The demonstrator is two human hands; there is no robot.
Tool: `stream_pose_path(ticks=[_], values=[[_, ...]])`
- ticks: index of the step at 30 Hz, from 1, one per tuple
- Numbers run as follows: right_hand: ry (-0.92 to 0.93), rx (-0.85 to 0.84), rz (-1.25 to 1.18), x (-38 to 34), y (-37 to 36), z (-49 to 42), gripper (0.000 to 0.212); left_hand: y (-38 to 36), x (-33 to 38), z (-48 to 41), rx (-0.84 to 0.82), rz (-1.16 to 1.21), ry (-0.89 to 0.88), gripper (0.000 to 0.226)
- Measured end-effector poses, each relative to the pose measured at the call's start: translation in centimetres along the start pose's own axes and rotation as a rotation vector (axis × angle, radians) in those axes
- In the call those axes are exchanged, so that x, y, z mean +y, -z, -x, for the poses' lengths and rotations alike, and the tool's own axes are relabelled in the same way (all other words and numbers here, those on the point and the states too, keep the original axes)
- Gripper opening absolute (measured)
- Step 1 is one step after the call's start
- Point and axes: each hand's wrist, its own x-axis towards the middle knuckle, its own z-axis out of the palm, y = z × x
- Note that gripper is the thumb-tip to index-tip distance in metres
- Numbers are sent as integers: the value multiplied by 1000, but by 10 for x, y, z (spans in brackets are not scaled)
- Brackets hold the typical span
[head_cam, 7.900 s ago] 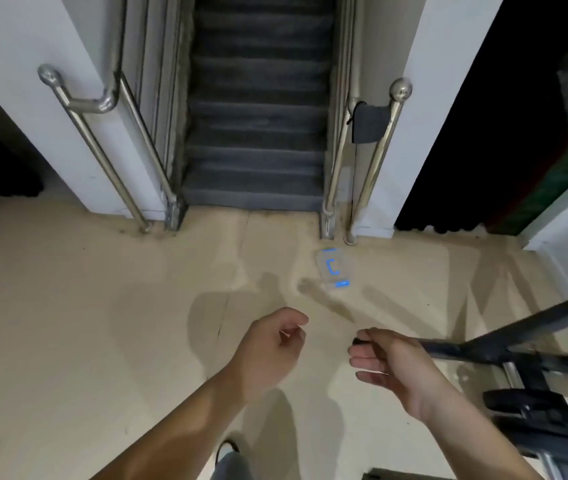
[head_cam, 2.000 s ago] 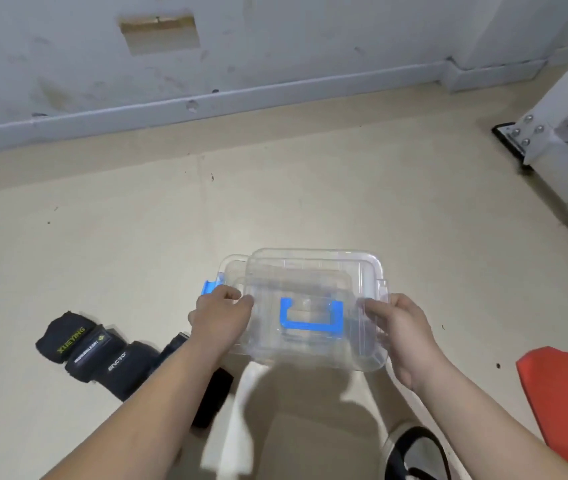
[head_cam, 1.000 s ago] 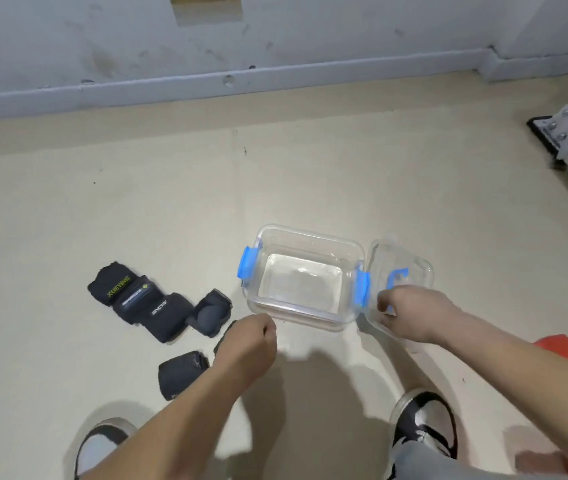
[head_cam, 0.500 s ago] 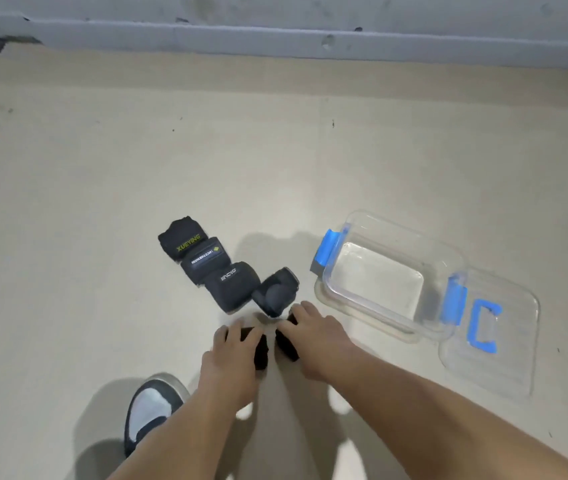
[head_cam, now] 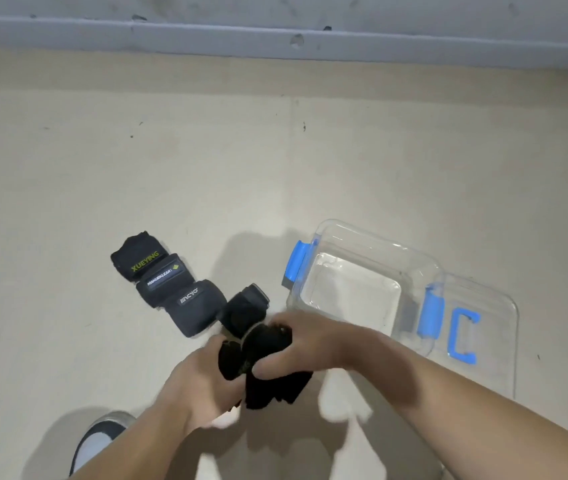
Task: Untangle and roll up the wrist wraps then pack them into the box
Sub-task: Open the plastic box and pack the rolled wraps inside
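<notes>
- The left hand [head_cam: 202, 382] and right hand [head_cam: 305, 344] are both gripping a bundle of black wraps [head_cam: 268, 355].
- The open clear box [head_cam: 362, 289] is sitting just beside them, its lid [head_cam: 483, 327] lying alongside.

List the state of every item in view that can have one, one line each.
Box: open, empty, upright on the floor.
Lid: off, flat on the floor beside the box.
Rolled wraps: lying in a row, untouched.
Black wrap: lifted, bunched, held by both hands.
Left hand: closed on it.
Right hand: closed on it.
</notes>
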Motion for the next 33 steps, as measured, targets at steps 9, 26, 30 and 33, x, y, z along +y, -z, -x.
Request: stream_pose_path(ticks=[9, 26, 30, 33], values=[[-309, 771, -254, 78, 100, 15, 60, 12, 140, 3, 253, 502, -179, 42], [-437, 608, -643, 153, 70, -13, 35, -58, 209, -60, 26, -571, -213, 33], [-407, 646, -567, 157, 57, -14, 32, -57, 211, -55, 67, -805, -274, 41], [-361, 692, -478, 156, 46, -16, 44, -57, 211, -50, 112, -997, -374, 36]])
